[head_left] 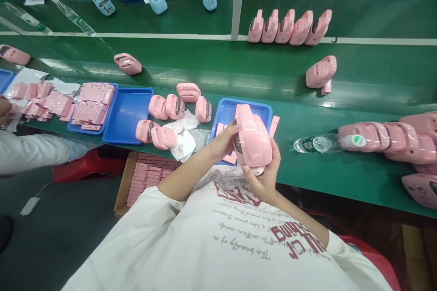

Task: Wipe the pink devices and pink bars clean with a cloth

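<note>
Between my two hands is a pink plastic housing [256, 138] with a loop handle and a dark oval panel, tilted up over the front edge of the bench. My left hand [223, 142] grips its left side near the dark panel. Its lower right side rests in my right hand [266, 176], thumb across the front, with a bit of white cloth or tissue [258, 170] under it. Behind the housing lies a blue tray [221, 111] holding pink strip-shaped parts [231, 158], partly hidden by the housing and my hands.
Several pink housings [164, 137] and crumpled white tissue [184, 144] lie left, beside another blue tray [127, 116]. A clear bottle [322, 143] lies right, near stacked pink housings [396, 136]. Single housings [321, 72] sit on the green belt [218, 61]. A co-worker's sleeve [37, 152] reaches in from the left.
</note>
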Demonstrator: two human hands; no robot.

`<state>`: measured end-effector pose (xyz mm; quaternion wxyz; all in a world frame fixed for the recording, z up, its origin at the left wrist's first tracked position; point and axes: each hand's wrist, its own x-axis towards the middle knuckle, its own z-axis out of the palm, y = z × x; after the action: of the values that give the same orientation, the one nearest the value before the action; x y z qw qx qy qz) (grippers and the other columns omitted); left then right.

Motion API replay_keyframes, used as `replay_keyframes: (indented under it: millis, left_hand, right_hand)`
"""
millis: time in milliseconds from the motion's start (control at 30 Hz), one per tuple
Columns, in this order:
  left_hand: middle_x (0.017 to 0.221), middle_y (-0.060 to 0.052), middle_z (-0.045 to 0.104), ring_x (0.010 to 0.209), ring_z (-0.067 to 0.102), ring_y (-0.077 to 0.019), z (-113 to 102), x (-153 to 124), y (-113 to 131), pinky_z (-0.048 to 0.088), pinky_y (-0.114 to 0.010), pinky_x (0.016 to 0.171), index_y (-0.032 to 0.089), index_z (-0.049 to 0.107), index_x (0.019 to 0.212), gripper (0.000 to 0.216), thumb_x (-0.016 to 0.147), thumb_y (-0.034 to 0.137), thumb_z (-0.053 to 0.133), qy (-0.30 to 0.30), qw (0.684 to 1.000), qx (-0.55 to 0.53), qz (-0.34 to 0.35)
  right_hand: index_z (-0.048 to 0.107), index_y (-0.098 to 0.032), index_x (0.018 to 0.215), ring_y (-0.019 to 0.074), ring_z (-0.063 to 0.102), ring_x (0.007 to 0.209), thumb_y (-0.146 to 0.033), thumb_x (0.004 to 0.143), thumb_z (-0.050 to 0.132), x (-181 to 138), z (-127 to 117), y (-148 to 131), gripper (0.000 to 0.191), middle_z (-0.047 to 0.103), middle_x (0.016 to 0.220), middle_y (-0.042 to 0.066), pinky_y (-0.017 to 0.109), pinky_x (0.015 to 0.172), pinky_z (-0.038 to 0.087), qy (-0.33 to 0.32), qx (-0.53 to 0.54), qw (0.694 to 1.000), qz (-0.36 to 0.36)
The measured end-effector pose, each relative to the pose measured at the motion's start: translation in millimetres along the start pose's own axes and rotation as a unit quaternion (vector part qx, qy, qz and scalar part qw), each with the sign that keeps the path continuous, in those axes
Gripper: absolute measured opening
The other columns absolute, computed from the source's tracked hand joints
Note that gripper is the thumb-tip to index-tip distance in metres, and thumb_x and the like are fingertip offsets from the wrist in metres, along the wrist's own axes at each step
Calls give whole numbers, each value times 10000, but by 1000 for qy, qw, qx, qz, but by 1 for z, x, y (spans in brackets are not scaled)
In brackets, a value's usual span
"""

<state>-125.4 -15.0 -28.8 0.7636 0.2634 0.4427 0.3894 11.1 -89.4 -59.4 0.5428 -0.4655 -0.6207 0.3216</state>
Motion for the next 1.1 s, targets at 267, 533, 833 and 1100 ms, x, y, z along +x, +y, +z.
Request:
replay_keyframes:
  millis: [267,533,833,1100]
  left_hand:
    - [531,48,526,547,562,-125,11,-11,16,376,-181,430,164,617,892,515,624,603,655,-26,999,19,-14]
    - [575,34,557,561,552,-136,4,-5,11,426,-218,496,181,625,881,460,655,580,645,-22,1000,3,-4]
    - [884,-2,640,732,591,-143,-8,4,-6,421,-211,569,226,561,1097,518,682,519,661,-13,991,109,-72]
    - [719,32,580,692,566,-147,-6,1,-5,415,-232,596,249,529,1170,578,695,561,633,-26,988,118,-98]
  right_hand:
    - [51,-271,1499,329,207,1427,-293,794,616,-1,-4,-2,904,150,1538,128,570,1128,253,-27,-21,999,-42]
    - [133,-269,1481,311,298,1384,-367,833,559,0,-7,-2,782,256,1494,133,550,1106,305,-27,-11,1000,7]
    - [613,-216,934,178,578,753,-305,781,665,52,-37,-19,184,589,814,46,323,639,501,-27,-105,988,-113]
    - [640,-203,818,138,592,710,-289,809,636,68,-41,-26,86,618,777,28,271,629,493,-139,-9,990,-23]
